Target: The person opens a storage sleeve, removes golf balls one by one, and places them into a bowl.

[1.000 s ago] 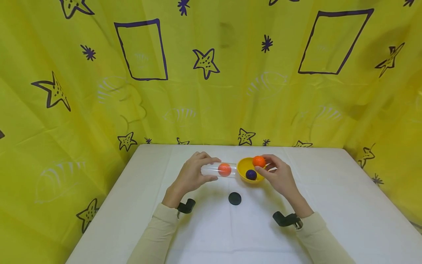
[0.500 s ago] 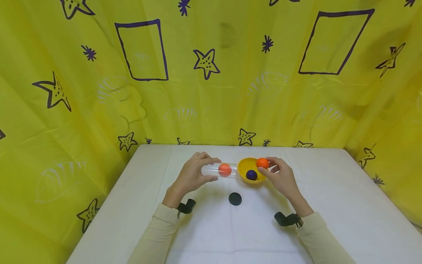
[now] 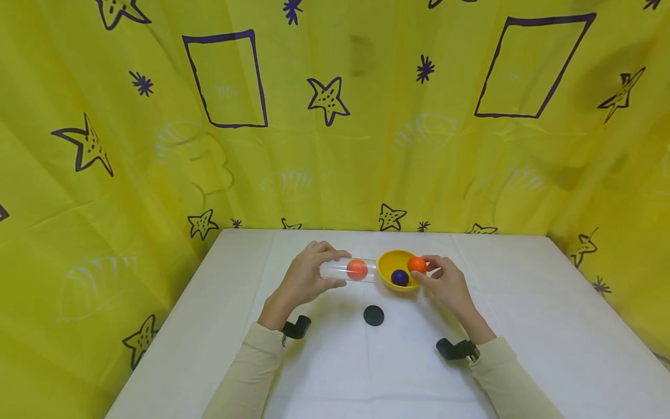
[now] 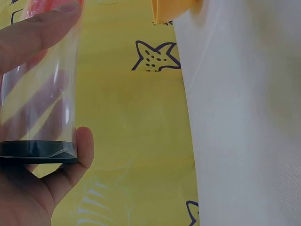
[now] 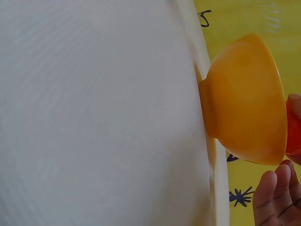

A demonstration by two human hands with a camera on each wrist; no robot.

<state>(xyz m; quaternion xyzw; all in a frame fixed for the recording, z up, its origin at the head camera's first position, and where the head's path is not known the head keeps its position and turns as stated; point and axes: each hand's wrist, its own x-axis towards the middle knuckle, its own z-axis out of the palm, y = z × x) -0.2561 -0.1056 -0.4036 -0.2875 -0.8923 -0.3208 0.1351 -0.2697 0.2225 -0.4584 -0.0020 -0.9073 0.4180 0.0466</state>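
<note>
My left hand (image 3: 309,273) grips a clear plastic tube (image 4: 61,108) with a dark end cap (image 4: 40,149). An orange-red ball (image 3: 357,269) sits inside the tube, which lies sideways with its far end beside the yellow bowl (image 3: 388,265). At the bowl's right rim, my right hand (image 3: 449,286) pinches an orange ball (image 3: 417,265) between thumb and fingers. A dark purple ball (image 3: 400,277) rests in the bowl. In the right wrist view the bowl (image 5: 247,103) hides most of the held ball (image 5: 293,132).
A black round disc (image 3: 374,315) lies on the white table (image 3: 324,378) in front of the bowl. Behind the table hangs a yellow curtain (image 3: 293,151) with drawn stars. Dark wrist cameras (image 3: 454,349) sit at both cuffs.
My right hand has moved slightly right and down with the orange ball, from over the bowl's back to its right rim. The left hand and tube stay put.
</note>
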